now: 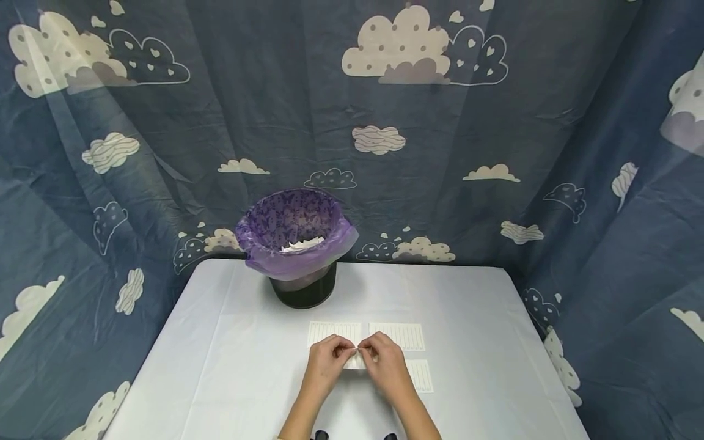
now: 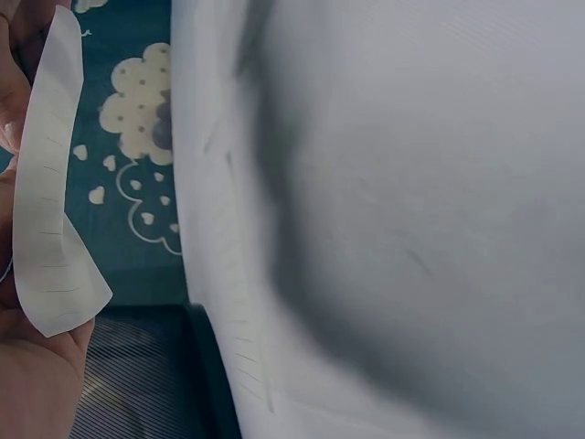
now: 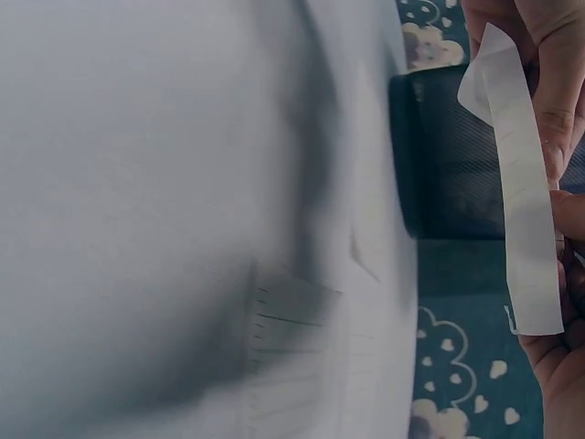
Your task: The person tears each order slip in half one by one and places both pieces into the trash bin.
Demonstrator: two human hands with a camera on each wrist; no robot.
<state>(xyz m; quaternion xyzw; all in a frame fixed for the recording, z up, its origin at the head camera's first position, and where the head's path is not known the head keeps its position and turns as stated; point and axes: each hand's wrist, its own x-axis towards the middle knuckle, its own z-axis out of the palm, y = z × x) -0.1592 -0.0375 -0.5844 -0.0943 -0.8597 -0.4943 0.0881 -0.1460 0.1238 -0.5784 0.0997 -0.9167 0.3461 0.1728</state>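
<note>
Between both hands, above the white table, is a small white paper sheet [image 1: 354, 362] with printed lines. My left hand [image 1: 328, 362] pinches its upper edge between thumb and fingers. Close beside it, my right hand [image 1: 386, 362] pinches the same edge, the fingertips nearly meeting. The wrist views show the held paper [image 2: 47, 192] off the table, bent, with one end folded or curled. Three similar lined sheets lie flat: one behind the left hand [image 1: 334, 330], another at the back right [image 1: 404, 335], and a third, partly covered, beside the right hand [image 1: 421, 375].
A black mesh bin [image 1: 304, 294] with a purple bag [image 1: 297, 266] over its rim stands at the back left of the table [image 1: 473, 342]. White paper pieces [image 1: 302, 244] lie inside it. A dark cloud-patterned curtain [image 1: 275, 104] hangs behind and at both sides.
</note>
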